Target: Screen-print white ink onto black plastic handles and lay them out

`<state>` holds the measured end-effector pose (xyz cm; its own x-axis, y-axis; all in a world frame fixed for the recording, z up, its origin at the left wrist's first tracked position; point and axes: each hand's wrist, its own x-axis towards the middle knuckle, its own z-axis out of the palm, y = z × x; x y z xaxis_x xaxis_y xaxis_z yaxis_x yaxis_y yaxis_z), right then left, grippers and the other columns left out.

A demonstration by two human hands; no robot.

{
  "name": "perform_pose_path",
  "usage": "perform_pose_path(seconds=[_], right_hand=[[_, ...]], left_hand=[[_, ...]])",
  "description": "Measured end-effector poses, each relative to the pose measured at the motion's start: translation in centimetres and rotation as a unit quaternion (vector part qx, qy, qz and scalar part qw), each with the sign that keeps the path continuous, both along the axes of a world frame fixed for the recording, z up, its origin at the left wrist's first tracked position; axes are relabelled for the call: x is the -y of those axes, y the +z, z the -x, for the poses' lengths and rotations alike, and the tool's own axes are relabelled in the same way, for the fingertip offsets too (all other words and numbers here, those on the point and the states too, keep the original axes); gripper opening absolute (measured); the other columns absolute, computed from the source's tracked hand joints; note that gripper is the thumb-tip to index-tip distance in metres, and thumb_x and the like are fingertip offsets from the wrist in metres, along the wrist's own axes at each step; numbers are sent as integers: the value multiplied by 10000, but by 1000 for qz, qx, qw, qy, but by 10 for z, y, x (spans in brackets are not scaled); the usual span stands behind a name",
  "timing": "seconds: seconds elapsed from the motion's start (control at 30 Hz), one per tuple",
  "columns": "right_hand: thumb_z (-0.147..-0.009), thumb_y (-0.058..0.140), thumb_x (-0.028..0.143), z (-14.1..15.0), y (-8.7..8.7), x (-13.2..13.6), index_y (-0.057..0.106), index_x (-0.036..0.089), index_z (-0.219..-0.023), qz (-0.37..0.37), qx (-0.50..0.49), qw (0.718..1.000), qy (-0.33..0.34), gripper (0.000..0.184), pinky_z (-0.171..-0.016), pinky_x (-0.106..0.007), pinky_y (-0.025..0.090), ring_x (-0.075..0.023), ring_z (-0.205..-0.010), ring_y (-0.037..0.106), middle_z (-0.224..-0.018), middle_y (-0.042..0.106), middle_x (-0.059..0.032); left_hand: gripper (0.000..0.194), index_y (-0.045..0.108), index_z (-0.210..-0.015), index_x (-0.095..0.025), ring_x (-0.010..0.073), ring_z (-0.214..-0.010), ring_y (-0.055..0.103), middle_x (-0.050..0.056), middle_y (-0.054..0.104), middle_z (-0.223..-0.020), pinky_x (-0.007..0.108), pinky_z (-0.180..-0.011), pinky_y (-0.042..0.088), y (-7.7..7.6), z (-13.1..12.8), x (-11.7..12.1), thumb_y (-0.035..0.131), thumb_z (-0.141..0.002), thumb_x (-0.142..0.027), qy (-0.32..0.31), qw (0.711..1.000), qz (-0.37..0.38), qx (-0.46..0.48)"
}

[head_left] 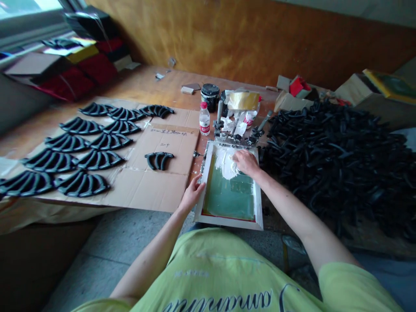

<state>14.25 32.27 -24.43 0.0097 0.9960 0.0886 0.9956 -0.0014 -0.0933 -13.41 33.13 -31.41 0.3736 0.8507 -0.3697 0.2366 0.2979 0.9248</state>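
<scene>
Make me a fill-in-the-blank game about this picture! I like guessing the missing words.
The right hand rests on ____ paste. The left hand touches the frame, which holds a ____ screen. The bottle has a ____ cap. The cardboard holds black pieces laid in ____.

Missing words: white, green, red, rows.

Silk-screen frame [227, 224] smeared with white paste [224, 164]

The pale rectangular frame lay flat, its green mesh [227, 197] bare toward the near end, the thick paste heaped unevenly near the far edge.
</scene>
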Motion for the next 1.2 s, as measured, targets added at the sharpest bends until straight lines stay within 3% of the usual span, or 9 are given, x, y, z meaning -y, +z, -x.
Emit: perform_pose_path(seconds=[0.2, 0.37, 0.57, 0.67, 0.77, 0.9, 0.97, 1.03, 1.2], right_hand=[[-834, 528, 113, 12, 9, 38, 601, 170, -802, 18, -29, 981, 193, 98, -730, -296, 365, -205, -829, 518, -798, 608, -60], [-860, 514, 121, 15, 7, 34, 598, 165, -824, -47, -33, 993, 99, 101, -746, -303, 378, -216, -874, 513, -851, 609, -79], [-862, 560, 164, 17, 3, 45, 621, 177, -913, -42, -84, 989, 118, 81, -809, -315, 429, -219, -920, 545, -902, 631, -73], [-821, 657, 242, 6, 19, 16, 591, 235, -1153, -46, -128, 990, 38, 338, -823, -321, 455, -214, -935, 584, -1007, 649, -44], [-788, 692, 318, -18, 41, -18, 488, 287, -1344, -47, -109, 991, -63, 594, -817, -354, 470, -246, -941, 602, -1087, 636, -63], [-868, 551, 348, -74, 55, -15, 532, 218, -1301, -148, -111, 968, -170, 452, -874, -382, 458, -263, -990, 595, -1100, 633, -110], [-886, 477, 289, -97, 44, 6, 599, 176, -1171, -166, -141, 947, -237, 330, -871, -377, 460, -244, -936, 609, -996, 663, -110], [-869, 470, 268, -104, 20, 29, 630, 183, -1049, -115, -177, 941, -265, 256, -827, -377, 477, -228, -853, 615, -898, 674, -81], [-750, 668, 251, -58, -43, 56, 628, 204, -1048, -10, -214, 970, -116, 305, -833, -344, 471, -198, -893, 594, -961, 670, -39]], left_hand=[[608, 549, -1296, -229, 149, -605, 588, 0, 651, -742, 237, -537, 441, -2, 1, 1, 653, -757, -491, 2, 1000, -4, 1], [632, 525, -1305, -226, 142, -578, 580, -3, 648, -735, 226, -510, 422, 0, 1, 0, 631, -762, -532, -10, 1000, -1, 7], [645, 488, -1312, -215, 134, -581, 575, 7, 652, -778, 217, -504, 410, 6, 1, 0, 602, -781, -564, -28, 999, 10, 17], [694, 455, -1341, -212, 142, -602, 583, 7, 657, -775, 219, -517, 419, 25, 2, 1, 625, -765, -559, -36, 998, 29, 39], [694, 461, -1353, -221, 132, -594, 568, 3, 658, -780, 212, -513, 410, 59, 4, 0, 618, -774, -571, -40, 997, 34, 60], [538, 648, -1143, -186, 112, -604, 530, 18, 647, -814, 204, -509, 392, 106, -2, -13, 530, -831, -609, -23, 996, -27, 87], [511, 671, -1086, -182, 122, -665, 560, 34, 658, -890, 210, -549, 428, 124, -11, -27, 493, -857, -603, -6, 990, -64, 128], [473, 653, -1111, -195, 144, -767, 603, 50, 665, -981, 225, -613, 476, 139, -25, -43, 497, -869, -571, 3, 978, -99, 182], [457, 600, -1150, -198, 145, -781, 639, 61, 670, -931, 225, -606, 504, 146, -54, -62, 456, -892, -547, 39, 965, -94, 243]])
